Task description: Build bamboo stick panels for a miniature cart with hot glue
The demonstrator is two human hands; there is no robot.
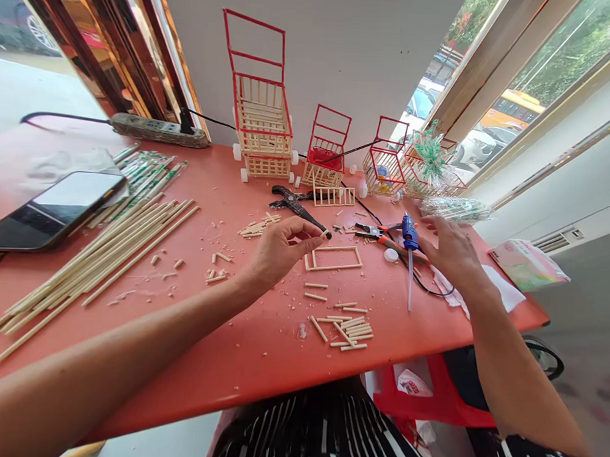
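Forearms nearest us, both out over the red tabletop. Our left hand has its fingers pinching a short stick piece just left of the stick frame, which lies flat. Our right hand hovers beside the blue glue gun, fingers spread, holding nothing. Judgement: we should butt the piece square to the frame corner, keep glue minimal and keep fingertips off the joint. Cut sticks are close by.

Both bare forearms are reaching forward, the left hand curling palm-inward with thumb and forefinger pinching together at their tips, while the right hand is hovering palm-down, its fingers loosely spread and slightly bent.
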